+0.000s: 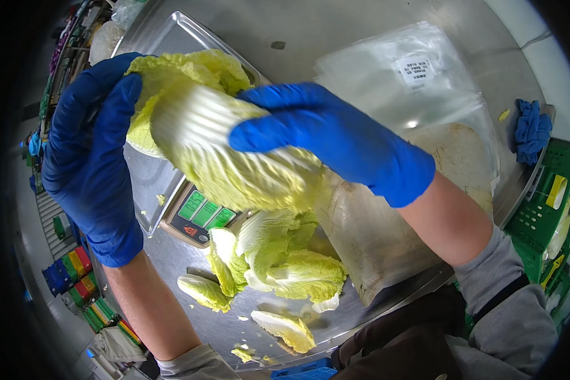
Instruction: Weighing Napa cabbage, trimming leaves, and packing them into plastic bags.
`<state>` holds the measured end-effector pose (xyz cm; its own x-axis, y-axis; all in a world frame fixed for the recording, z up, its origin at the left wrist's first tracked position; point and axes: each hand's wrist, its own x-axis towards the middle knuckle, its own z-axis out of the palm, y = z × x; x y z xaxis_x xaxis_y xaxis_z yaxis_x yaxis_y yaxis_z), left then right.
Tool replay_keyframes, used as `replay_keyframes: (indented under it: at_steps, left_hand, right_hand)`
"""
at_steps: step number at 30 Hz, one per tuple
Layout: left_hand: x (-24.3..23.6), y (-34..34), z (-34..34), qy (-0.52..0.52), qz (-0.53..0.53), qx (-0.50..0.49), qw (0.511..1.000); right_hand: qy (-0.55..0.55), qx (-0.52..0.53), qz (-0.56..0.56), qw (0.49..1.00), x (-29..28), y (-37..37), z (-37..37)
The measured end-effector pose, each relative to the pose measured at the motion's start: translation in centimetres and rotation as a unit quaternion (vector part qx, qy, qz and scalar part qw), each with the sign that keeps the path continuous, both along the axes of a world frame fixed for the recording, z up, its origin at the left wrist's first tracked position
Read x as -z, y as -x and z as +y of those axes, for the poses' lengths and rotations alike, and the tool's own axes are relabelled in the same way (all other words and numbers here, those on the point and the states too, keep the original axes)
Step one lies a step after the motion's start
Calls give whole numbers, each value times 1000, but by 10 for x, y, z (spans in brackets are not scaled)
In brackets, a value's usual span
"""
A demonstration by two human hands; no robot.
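Over a digital scale [170,218], I hold Chinese cabbage in both blue-gloved hands. My left hand [95,152] is closed at the edge of crinkled yellow-green Chinese cabbage leaves [218,66], its thumb on the near side. Across the front, my right hand [304,126] grips a large Chinese cabbage leaf [193,123] with a broad white rib, thumb on top and fingers along the far side. Motion blurs this leaf, and whether it is separate from the leaves behind I cannot tell. Loose cabbage leaves [269,244] lie in a pile just below.
Clear plastic bags [373,76] lie flat at the back right, above a stained sheet [386,234]. A crumpled blue glove [532,130] rests near the right table edge. Green crates [544,215] stand beyond it. A metal tray [187,31] sits behind the cabbage; scraps dot the steel table [171,253].
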<state>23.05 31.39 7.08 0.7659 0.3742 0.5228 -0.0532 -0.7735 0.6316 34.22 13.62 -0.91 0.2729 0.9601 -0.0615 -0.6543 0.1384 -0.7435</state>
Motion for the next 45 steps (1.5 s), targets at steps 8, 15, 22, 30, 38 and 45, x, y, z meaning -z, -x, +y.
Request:
replay_keyframes:
  at_steps: [8,15,22,30,38,45]
  left_hand:
    - [-1,6,7,-14,-17,-8,1000]
    - [-7,-4,1,-49,-52,-129,989]
    - [-13,-2,10,-92,-50,-116,988]
    - [-5,-1,5,-8,-82,-115,990]
    - [-3,-2,5,65,-107,-107,986]
    - [-11,-5,17,2,-115,-172,978]
  right_hand:
    - [130,92,-167,973,-14,-5,23]
    - [-31,57,-57,996,-17,-2,27]
    - [87,153,-542,822,-18,-18,39]
    - [68,227,-737,633,-28,-7,60]
    - [53,373,-508,775,1,19,32]
    - [16,395,-698,597,3,24,42]
